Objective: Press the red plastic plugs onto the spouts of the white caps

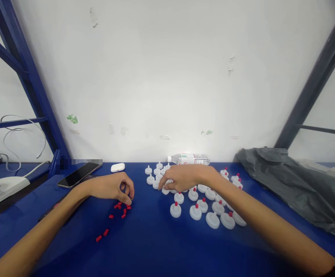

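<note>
My left hand (117,188) is low over the blue tabletop, its thumb and forefinger pinched together at a small red cap (129,207). Several more red caps (106,232) lie loose below and beside it. My right hand (181,177) reaches over a group of white round lids with pointed spouts, fingers bent down around a white lid (165,191); the exact contact is partly hidden. Some lids, such as a nearer lid (175,210), carry a red cap on the spout. Another lid (212,220) at the front has a bare spout.
A clear plastic bottle (189,159) lies along the wall. A phone (80,174) and a white earbud case (117,167) are at the back left. Grey plastic sheeting (294,188) covers the right side. A power strip (2,188) sits at far left.
</note>
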A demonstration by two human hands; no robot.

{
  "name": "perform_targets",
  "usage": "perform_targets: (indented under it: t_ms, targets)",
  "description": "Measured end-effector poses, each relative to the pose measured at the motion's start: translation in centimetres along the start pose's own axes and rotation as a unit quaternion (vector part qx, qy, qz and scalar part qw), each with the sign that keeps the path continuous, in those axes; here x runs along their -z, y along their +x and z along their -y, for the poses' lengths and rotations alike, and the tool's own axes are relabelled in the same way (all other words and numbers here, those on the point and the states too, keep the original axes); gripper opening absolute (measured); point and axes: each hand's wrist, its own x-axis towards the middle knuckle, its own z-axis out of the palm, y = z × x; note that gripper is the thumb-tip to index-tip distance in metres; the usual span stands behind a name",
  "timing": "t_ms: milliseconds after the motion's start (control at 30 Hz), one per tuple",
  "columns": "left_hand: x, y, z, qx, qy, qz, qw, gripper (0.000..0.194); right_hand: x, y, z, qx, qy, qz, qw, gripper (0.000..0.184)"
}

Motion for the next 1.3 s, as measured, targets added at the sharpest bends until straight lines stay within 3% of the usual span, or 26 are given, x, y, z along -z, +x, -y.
perform_targets:
  t_ms: [100, 167, 367, 467, 600, 767, 900, 1033, 1300]
  targets:
    - [-0.1, -0.2, -0.2, 0.004, -0.013, 0.027, 1.000, 0.018, 0.2, -0.3, -0.3, -0.011, 0.014, 0.023, 1.000, 0.036]
    - [-0.4, 0.1, -0.2, 0.001, -0.026, 0.045, 0.999, 0.017, 0.4, -0.4, -0.6, 0.002, 0.013, -0.001, 1.000, 0.033]
    - [-1.1, 0.9, 0.4, 0.010, -0.028, 0.069, 0.997, 0.015, 0.7, 0.3, -3.1, -0.086, -0.056, -0.199, 0.975, 0.035]
    - [-1.2, 1.0, 0.2, 0.003, -0.012, 0.047, 0.999, 0.012, -0.1, 1.2, -5.2, -0.100, -0.073, -0.217, 0.968, 0.043]
    - [-1.2, 1.1, -0.4, 0.014, 0.006, -0.022, 1.000, 0.014, -1.8, 2.6, -7.7, -0.071, -0.077, -0.194, 0.975, 0.055]
    - [-1.6, 1.7, -1.0, -0.002, -0.028, -0.119, 0.993, 0.014, -3.1, 3.7, -8.8, -0.051, -0.085, -0.202, 0.974, 0.058]
    - [-2.0, 2.4, -0.9, -0.006, -0.005, -0.216, 0.976, 0.022, -2.2, 3.4, -8.2, -0.049, -0.080, -0.272, 0.958, 0.039]
    - [-2.4, 2.7, -0.9, -0.014, -0.002, -0.303, 0.953, 0.025, -0.9, 2.5, -6.0, -0.012, -0.056, -0.326, 0.944, 0.021]
    - [-2.8, 2.6, -1.7, -0.014, -0.035, -0.361, 0.932, 0.027, -1.1, 1.9, -0.9, 0.107, -0.016, -0.285, 0.952, 0.024]
